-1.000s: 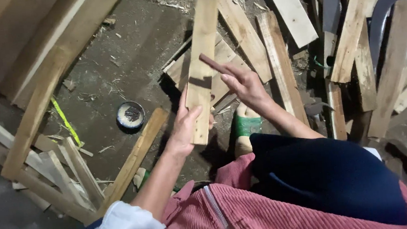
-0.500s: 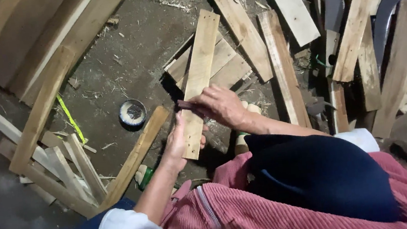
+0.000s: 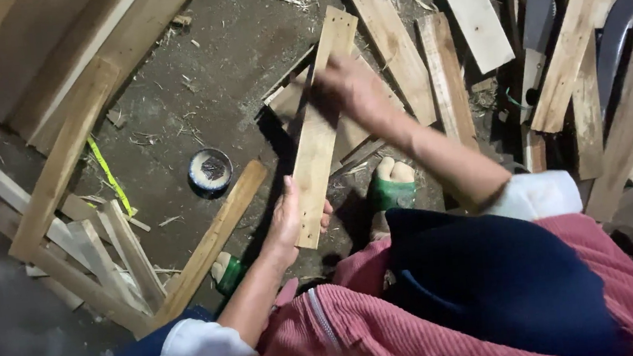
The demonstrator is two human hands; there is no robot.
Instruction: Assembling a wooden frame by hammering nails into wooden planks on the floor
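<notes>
I see the left hand [image 3: 290,222] clamped on the plank's [image 3: 320,136] lower end at centre; the blurred right hand [image 3: 351,91] grips its middle.

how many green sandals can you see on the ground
2. One green sandal is on the foot right of the held wooden slat; the other peeks out lower left, by the left hand, partly hidden behind the forearm.
</notes>
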